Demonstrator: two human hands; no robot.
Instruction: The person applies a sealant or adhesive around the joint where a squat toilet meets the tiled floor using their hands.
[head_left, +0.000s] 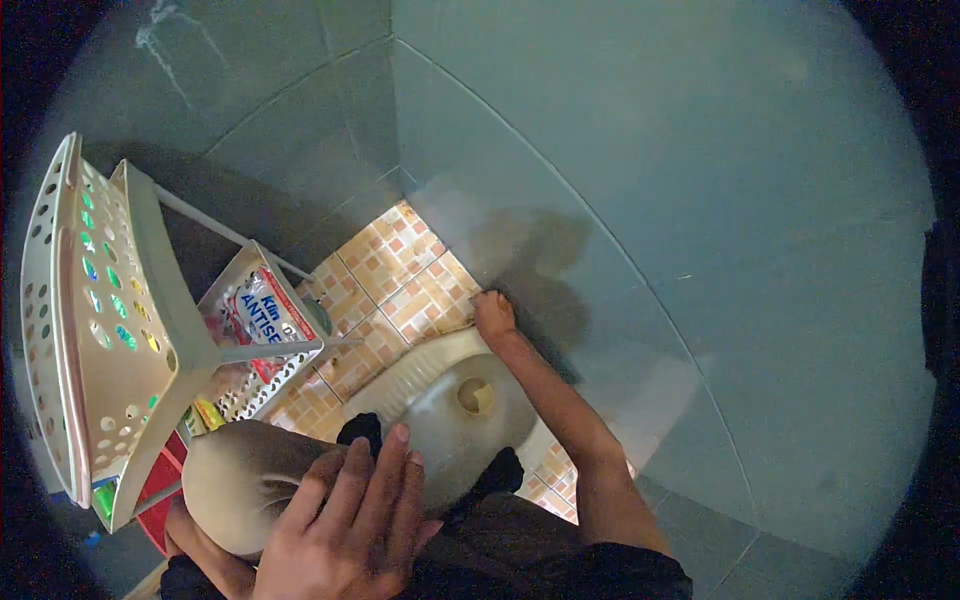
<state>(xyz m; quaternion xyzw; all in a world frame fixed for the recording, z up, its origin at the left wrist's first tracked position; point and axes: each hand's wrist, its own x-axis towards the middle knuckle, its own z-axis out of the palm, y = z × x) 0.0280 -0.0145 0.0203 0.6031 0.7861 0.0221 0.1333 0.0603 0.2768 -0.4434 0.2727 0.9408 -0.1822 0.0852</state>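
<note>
diagonally, squat toilet (435, 425), long axis seemingly toward upper right; left hand (340, 530) loosely spread, right hand (494, 316) curled, grip indiscernible

Right hand (493, 315) near squat toilet (517, 395) — tiled floor (385, 255), perforated rack (178, 325), grey walls (660, 150)

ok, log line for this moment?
left hand: open; right hand: beside squat toilet, grip unclear; cream rack: at left

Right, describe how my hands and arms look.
Your left hand is ungloved, with long fingers; no ring or marking stands out, and no sleeve shows on it. The farther forearm on the picture's right is bare too, up to a black sleeve, though I can't be certain it is yours.
</note>
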